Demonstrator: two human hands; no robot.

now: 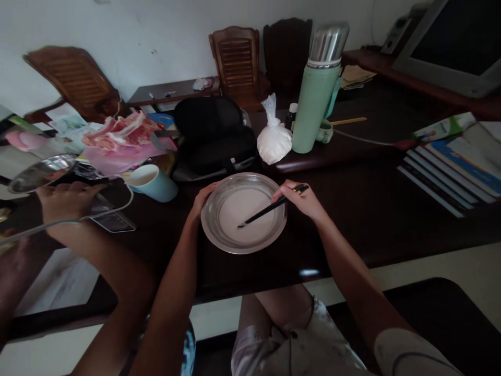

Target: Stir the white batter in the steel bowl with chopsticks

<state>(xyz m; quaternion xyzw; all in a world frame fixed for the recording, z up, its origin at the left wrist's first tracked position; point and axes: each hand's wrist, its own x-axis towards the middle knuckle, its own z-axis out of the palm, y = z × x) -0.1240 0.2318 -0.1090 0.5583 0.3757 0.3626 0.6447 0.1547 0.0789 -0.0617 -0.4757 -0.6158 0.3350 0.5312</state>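
Observation:
A round metal bowl [209, 232] stands on the dark table in front of me, with a pale, milky mixture [250, 209] inside. My left hand [203, 198] is closed on the bowl's left side; its fingers are partly hidden behind the rim. Over the right rim, my right hand [299, 198] is closed around black chopsticks [266, 210], whose tips dip into the mixture. Just behind the bowl sits a tied clear plastic bag [274, 142] of white powder.
A light-blue mug [154, 183] and a black bag [213, 133] stand behind left. A green thermos [316, 107] rises behind right; stacked books [450, 172] lie farther right. On the left, another person's hand [66, 201] is near a metal bowl [43, 172], with a cable crossing there.

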